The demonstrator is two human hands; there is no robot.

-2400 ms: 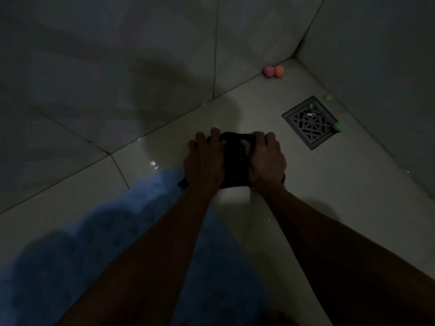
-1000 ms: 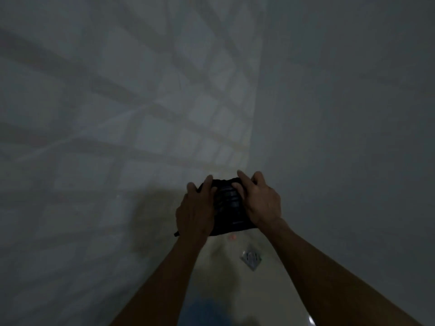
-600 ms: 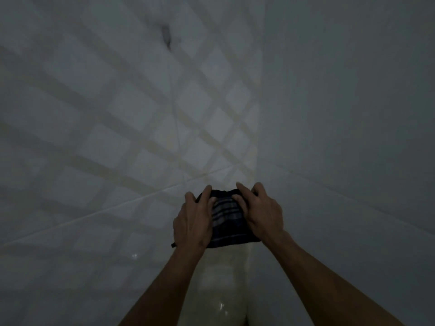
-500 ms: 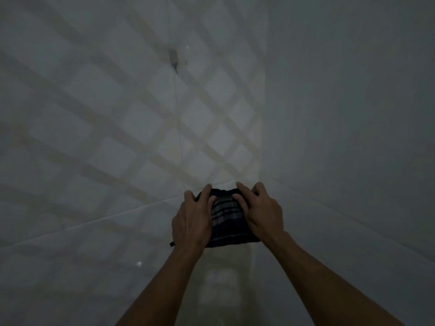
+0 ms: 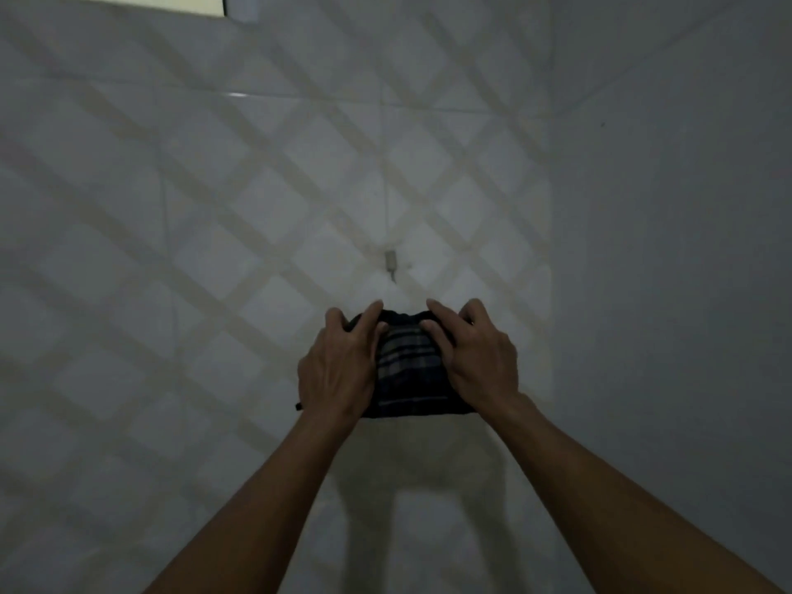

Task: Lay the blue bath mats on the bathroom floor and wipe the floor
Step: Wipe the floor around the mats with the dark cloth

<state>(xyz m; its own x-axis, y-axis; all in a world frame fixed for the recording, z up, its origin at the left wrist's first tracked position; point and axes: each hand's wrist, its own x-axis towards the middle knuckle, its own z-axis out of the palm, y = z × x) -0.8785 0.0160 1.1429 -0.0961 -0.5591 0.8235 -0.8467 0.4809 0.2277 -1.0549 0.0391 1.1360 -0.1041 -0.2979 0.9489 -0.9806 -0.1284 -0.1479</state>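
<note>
Nearest us, both forearms reach fwd from the bottom edge, left from lower left, right from lower right, converging at centre frame. Our left hand and right hand hold a dark plaid cloth between them, held up in front of the tiled wall. The cloth is bunched into a compact wad; its visible face runs from the fingertips at top down to a straight lower edge at the wrists, pale stripes crossing it side to side. Long axis: can't tell w/ certainty, since both hands cover the flanks. A small dark tag or corner sticks out at lower left beside the left wrist.

Left hand covers the cloth's left side, fingers curled over the top edge and gripping. Right hand covers the right side, fingers curled over the top, thumb lying on the front face.

Beyond the hands, just above the cloth, a small wall hook sits on a tile joint. Diagonal lattice shadows cross the wall. To the right, the side wall meets it at a corner. Top left, a pale window edge.
</note>
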